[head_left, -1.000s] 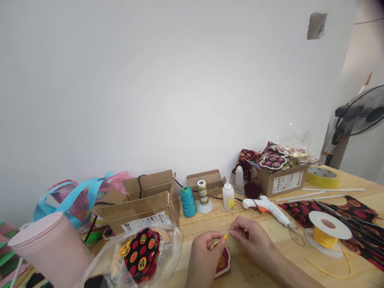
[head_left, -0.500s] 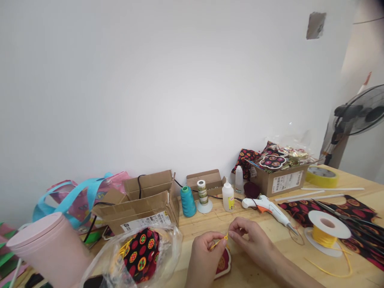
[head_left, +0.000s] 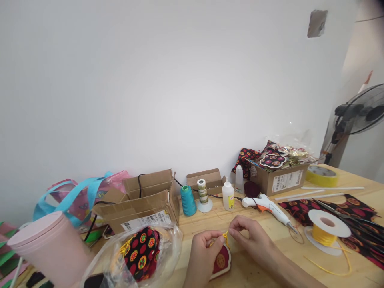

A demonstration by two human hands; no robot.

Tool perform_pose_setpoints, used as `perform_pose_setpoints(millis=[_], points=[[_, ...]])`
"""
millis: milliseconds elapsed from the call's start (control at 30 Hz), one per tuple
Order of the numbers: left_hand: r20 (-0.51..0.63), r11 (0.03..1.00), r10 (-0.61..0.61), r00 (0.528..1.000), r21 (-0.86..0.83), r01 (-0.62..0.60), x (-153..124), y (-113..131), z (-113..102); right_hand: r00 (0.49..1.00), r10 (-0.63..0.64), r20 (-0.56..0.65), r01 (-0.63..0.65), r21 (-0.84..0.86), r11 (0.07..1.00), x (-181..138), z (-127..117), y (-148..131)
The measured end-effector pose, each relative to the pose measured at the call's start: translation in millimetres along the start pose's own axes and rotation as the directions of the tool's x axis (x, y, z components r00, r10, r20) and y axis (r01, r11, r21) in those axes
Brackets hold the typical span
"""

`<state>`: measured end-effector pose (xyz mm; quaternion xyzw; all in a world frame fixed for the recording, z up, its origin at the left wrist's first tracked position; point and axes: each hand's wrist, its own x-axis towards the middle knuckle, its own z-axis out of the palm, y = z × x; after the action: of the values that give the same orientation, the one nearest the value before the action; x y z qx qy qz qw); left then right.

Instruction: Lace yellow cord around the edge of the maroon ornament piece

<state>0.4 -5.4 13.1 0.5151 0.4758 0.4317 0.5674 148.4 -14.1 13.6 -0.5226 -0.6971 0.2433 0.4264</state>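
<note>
Low in the head view, a yellow cord (head_left: 226, 237) runs between my two hands, with a small loop or knot in it. My left hand (head_left: 204, 252) pinches the cord between thumb and index finger. Just below it hangs or lies a dark red patterned fabric piece with a cream edge (head_left: 221, 262), partly covered by that hand; the cord meets its top. My right hand (head_left: 250, 240) has thumb and fingertips closed on the cord at the right side of the loop.
To the right stand a spool of yellow cord (head_left: 325, 236), scissors (head_left: 345, 216) on patterned fabric and a white glue gun (head_left: 271, 210). Behind are a teal thread cone (head_left: 188, 202), a glue bottle (head_left: 228, 196) and cardboard boxes (head_left: 150, 206). A plastic bag (head_left: 171, 248) lies left.
My left hand has shifted slightly left and down, and more of the red fabric piece shows. My right hand stays almost in place, still pinching the cord.
</note>
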Motion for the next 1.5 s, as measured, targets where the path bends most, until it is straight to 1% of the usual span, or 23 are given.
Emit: perform_pose_setpoints(millis=[133, 433, 533, 633, 800, 900, 967, 1067, 1200, 1333, 1400, 1500], points=[[0.025, 0.997, -0.033, 0.999, -0.068, 0.035, 1.6, -1.3, -1.6, 1.000, -0.005, -0.005, 0.005, 0.026, 1.000, -0.4, 0.1, 0.2], [0.053, 0.985, -0.034, 0.998, -0.164, 0.043, 3.9, -6.7, -2.8, 1.000, -0.007, -0.027, 0.008, 0.030, 1.000, -0.8, -0.6, 1.2], [0.043, 0.985, -0.025, 0.999, -0.170, 0.032, 4.8, -7.4, -2.9, 1.000, -0.008, -0.029, 0.010, 0.057, 0.998, -0.5, -1.0, 0.6], [0.027, 0.988, -0.007, 1.000, -0.154, 0.011, 5.4, -8.5, -3.7, 1.000, -0.007, -0.013, 0.009, 0.134, 0.991, -0.6, 0.5, 1.2], [0.013, 0.994, -0.009, 1.000, -0.107, 0.011, 5.3, -8.1, -4.5, 0.995, 0.047, 0.086, -0.073, 0.335, 0.939, -0.6, 5.7, 2.6], [0.014, 0.996, -0.019, 1.000, -0.091, 0.020, 5.3, -6.6, -4.2, 0.994, 0.049, 0.095, -0.081, 0.370, 0.925, -0.4, 7.1, 1.8], [0.017, 0.997, -0.015, 1.000, -0.076, 0.016, 5.1, -5.6, -4.0, 0.990, 0.073, 0.120, -0.110, 0.340, 0.934, -0.4, 7.5, 1.7], [0.020, 0.999, -0.005, 1.000, -0.050, 0.006, 4.2, -4.4, -3.8, 0.986, 0.097, 0.136, -0.127, 0.233, 0.964, -0.4, 7.7, 2.4], [0.026, 0.998, -0.015, 1.000, -0.054, 0.016, 2.9, -3.9, -3.9, 0.997, 0.030, 0.074, -0.037, 0.098, 0.994, -0.4, 5.3, 1.6], [0.040, 0.995, -0.017, 0.999, -0.096, 0.020, 2.8, -5.6, -3.8, 0.998, -0.054, 0.030, 0.055, -0.027, 0.998, -0.7, 1.2, -1.5], [0.043, 0.994, -0.018, 0.999, -0.104, 0.022, 2.9, -6.2, -3.4, 0.996, -0.087, 0.010, 0.088, -0.069, 0.994, -1.0, -0.4, -3.2], [0.042, 0.996, -0.023, 0.999, -0.085, 0.027, 2.6, -5.0, -2.6, 0.990, -0.139, -0.006, 0.138, -0.089, 0.986, -1.6, -1.7, -5.9]])
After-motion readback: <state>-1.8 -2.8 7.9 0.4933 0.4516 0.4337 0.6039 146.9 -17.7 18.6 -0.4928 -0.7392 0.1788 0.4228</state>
